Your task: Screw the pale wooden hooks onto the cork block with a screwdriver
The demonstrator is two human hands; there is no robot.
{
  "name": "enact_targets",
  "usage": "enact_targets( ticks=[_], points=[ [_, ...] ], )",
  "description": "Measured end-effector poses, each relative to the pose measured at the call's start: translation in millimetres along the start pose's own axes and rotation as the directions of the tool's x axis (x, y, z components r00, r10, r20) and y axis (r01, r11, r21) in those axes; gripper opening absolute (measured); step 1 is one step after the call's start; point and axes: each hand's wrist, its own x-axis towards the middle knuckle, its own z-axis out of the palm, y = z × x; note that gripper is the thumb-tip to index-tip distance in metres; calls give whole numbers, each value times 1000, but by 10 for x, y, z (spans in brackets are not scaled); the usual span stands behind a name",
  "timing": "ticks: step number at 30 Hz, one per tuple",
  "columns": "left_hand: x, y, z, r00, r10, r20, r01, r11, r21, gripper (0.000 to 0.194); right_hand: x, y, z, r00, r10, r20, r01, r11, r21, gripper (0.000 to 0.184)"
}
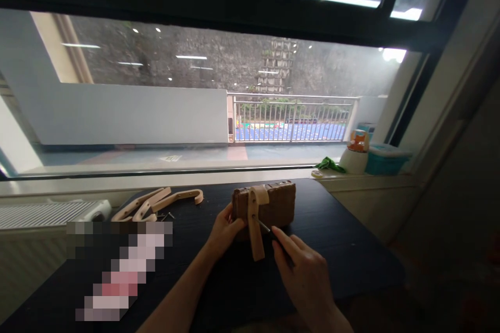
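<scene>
Honestly, right grip (301,264) wraps a screwdriver (264,227), handle (279,243) mostly hidden; left grip (226,230) holds the brown block (280,209), some fingers lost behind it.

Daylight through a wide, dark-framed glass window (219,75), dim room.
Pale light from ahead brightens the smooth cream windowsill (156,180); the black, wood-grained worktop (336,244) is dark, and the right side sinks into shadow. White streaky reflections (191,57) cross the glass. Wide-angle distortion stretches the edges; coarse pixel blocks (125,276) obscure the lower left.
</scene>
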Motion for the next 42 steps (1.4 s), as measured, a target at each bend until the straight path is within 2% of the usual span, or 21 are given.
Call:
enact_targets(
  ticks=[4, 7, 11, 14, 18, 22, 29, 32, 35, 42],
  points=[
    [1, -10, 7, 1000, 16, 16, -16, 1000, -21, 47, 33, -71, -50, 997, -50, 52, 55, 994, -98, 33],
    [0, -24, 11, 999, 15, 52, -11, 998, -66, 53, 42, -111, -54, 995, 6, 100, 1, 998, -67, 35],
    [-9, -21, 24, 994, -25, 107, 37, 993, -116, 58, 44, -142, -60, 990, 95, 101, -98, 995, 26, 36],
    [-8, -29, 30, 992, -56, 109, 69, 990, -124, 51, 35, -148, -69, 982, 169, 79, -178, 977, 114, 34],
    [-3, -56, 26, 991, -92, 92, 102, 988, -113, 29, 10, -144, -69, 970, 235, 56, -241, 949, 204, 32],
    [-11, -66, 23, 992, -102, 80, 110, 988, -108, 26, -6, -142, -63, 965, 258, 51, -263, 940, 218, 33],
    [-56, -83, 14, 993, -87, 76, 95, 990, -106, 25, -39, -168, -64, 973, 222, 70, -230, 964, 133, 34],
    [-88, -87, 1, 994, -73, 82, 81, 991, -104, 25, -70, -213, -81, 987, 134, 85, -132, 991, -33, 34],
    [-110, -83, -7, 995, -61, 79, 69, 993, -94, 25, -92, -269, -122, 986, 58, 156, -20, 971, -239, 35],
    [-104, -99, 17, 996, -61, 70, 66, 995, -78, 30, -70, -369, -222, 970, 28, 243, 66, 926, -371, 31]
  ],
)
